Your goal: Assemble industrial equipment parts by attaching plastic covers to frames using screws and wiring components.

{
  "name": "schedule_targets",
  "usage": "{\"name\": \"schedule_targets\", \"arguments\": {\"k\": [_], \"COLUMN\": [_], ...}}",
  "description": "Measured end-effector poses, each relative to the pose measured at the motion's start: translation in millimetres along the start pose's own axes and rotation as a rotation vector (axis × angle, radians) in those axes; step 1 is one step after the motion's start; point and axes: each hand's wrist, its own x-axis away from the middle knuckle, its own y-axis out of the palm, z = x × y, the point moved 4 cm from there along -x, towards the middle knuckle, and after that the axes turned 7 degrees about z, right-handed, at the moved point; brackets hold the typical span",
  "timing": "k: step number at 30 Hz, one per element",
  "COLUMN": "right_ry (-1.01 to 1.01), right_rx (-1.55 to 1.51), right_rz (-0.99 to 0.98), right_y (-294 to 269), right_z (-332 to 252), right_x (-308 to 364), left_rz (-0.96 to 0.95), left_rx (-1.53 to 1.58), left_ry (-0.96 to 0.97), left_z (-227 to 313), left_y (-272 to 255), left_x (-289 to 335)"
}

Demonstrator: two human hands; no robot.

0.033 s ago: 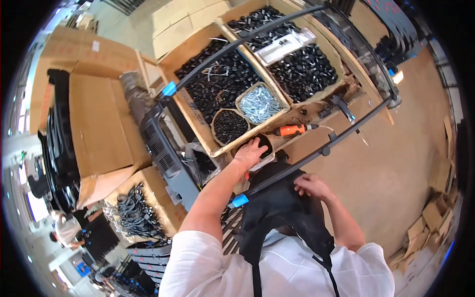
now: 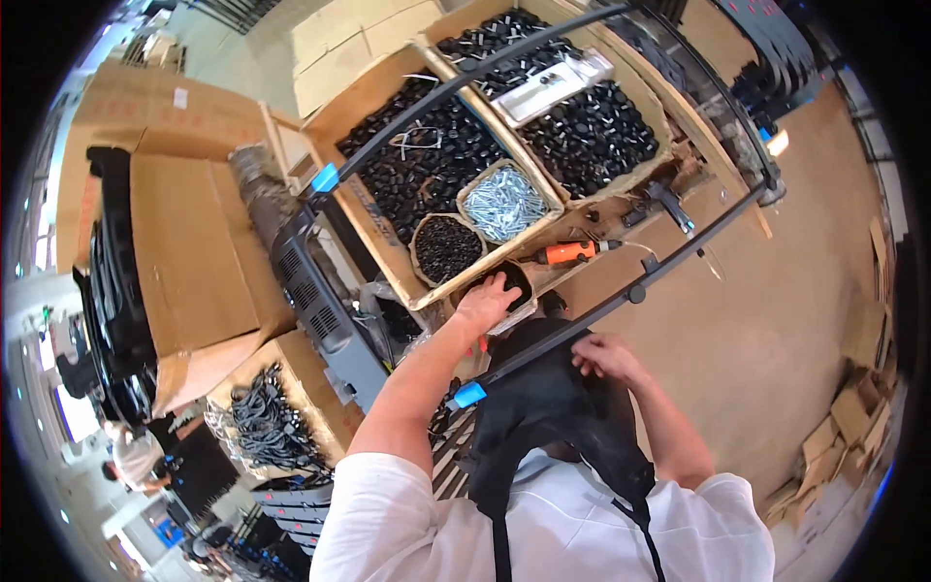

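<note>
My left hand (image 2: 486,303) reaches into a small dark-lined container (image 2: 525,275) at the near edge of the wooden parts box. Its fingers are bent and slightly apart, and the fingertips are lost against the dark inside. My right hand (image 2: 603,357) hovers in front of my black apron (image 2: 543,388), its fingers curled inward. Whatever it may hold is hidden. Between me and the box runs a black metal frame (image 2: 572,328) with blue end pieces. Beside the left hand stand a tub of small black screws (image 2: 448,249) and a tub of silver screws (image 2: 504,203).
An orange power tool (image 2: 567,253) and a black tool (image 2: 669,206) lie along the box's near side. Black knob-like parts (image 2: 592,141) fill its compartments. At left are a cardboard box (image 2: 189,252) and bundled black cables (image 2: 276,417). Another person (image 2: 136,456) works far left.
The whole view has shifted slightly. My left hand stays in the container, and my right hand keeps its curl in nearly the same place.
</note>
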Motion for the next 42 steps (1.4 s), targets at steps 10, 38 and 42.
{"name": "schedule_targets", "arguments": {"k": [10,38,42], "right_ry": [-0.107,-0.279,-0.325], "right_rx": [-0.808,-1.23,-1.054], "right_rz": [0.45,0.132,0.193], "right_y": [29,10,8], "right_z": [-59,2,12], "right_x": [-171,-39,44], "left_rz": [-0.14,-0.18,-0.225], "left_rx": [0.324,1.73,1.843], "left_ry": [-0.178,-0.832,-0.703], "left_z": [-29,-40,-36], "left_y": [7,17,6], "left_x": [-7,9,19]}}
